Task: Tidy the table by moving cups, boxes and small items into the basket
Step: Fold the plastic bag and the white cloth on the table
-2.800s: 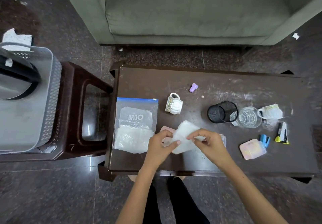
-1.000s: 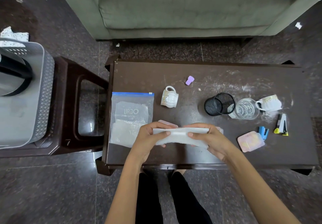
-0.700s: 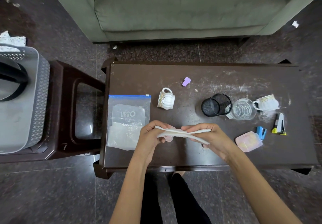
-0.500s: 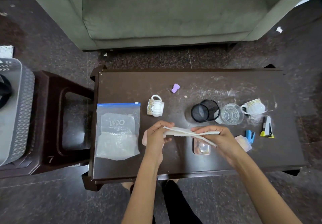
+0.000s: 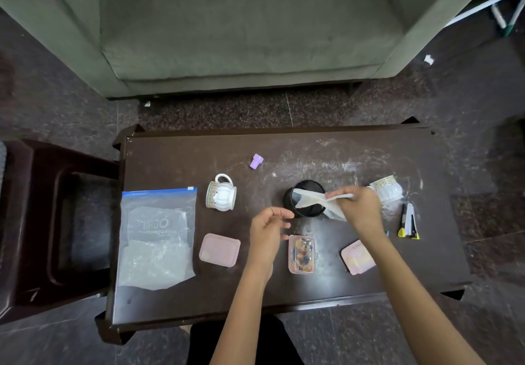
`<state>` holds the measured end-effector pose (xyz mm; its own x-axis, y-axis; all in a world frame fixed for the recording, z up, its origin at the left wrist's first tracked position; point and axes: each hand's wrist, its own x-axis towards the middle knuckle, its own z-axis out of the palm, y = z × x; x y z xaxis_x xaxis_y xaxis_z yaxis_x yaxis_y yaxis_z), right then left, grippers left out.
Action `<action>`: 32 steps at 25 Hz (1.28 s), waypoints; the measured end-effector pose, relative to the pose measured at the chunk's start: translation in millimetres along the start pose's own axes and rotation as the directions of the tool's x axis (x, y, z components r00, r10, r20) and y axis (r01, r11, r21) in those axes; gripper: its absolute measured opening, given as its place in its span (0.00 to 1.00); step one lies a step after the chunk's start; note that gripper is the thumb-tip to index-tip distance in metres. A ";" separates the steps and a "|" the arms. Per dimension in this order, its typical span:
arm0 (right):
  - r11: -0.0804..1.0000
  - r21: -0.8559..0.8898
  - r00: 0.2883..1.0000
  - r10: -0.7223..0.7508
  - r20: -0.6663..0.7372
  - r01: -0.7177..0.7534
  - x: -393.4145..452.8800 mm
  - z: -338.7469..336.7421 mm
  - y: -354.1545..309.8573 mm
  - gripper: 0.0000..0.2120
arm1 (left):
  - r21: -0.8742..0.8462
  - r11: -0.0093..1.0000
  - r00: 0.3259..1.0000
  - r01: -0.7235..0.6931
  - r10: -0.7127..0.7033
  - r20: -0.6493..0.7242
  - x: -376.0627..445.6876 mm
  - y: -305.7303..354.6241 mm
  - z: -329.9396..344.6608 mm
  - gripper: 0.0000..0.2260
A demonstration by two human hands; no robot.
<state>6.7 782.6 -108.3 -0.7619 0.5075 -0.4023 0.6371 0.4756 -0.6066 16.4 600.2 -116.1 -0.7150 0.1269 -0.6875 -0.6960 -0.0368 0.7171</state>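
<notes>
The single head-worn wide-angle view looked steeply down from above the near edge of the dark table (image 5: 199, 302), facing the green sofa (image 5: 241, 32) beyond it, close enough that both forearms entered from the bottom, with a brown stool (image 5: 42, 222) cut off at left.

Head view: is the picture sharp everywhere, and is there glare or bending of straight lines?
Head view: the left hand is slightly motion-blurred; the mug and zip bag look sharp. Pale sheen lies on the table behind the mesh cup. The wide lens bows the table's edges.
</notes>
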 end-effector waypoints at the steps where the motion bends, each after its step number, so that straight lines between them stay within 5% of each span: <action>1: 0.998 -0.062 1.000 -0.021 0.019 0.022 5.1 4.6 -3.3 0.17 | -0.001 1.000 1.000 0.004 -0.004 -0.008 1.0 -1.2 1.6 0.13; 7: 0.929 -0.351 0.992 -0.097 0.074 0.118 14.6 15.2 -7.3 0.08 | 0.025 1.000 1.000 0.009 -0.009 -0.017 5.0 -7.4 2.6 0.14; 11: 0.885 -0.451 0.992 -0.079 0.103 0.117 13.5 22.8 0.1 0.12 | 0.043 0.999 0.999 0.028 -0.027 -0.022 5.9 -10.0 1.3 0.14; 32: 0.869 -0.422 0.929 -0.343 -0.140 0.257 -17.8 22.2 8.8 0.11 | 0.064 0.996 0.998 0.058 -0.056 -0.027 -14.5 -16.5 -18.7 0.13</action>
<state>23.3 761.8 -121.7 -0.9097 0.4093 -0.0697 0.4073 0.8471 -0.3413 37.0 580.4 -120.1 -0.6766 0.1015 -0.7294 -0.7304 0.0338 0.6822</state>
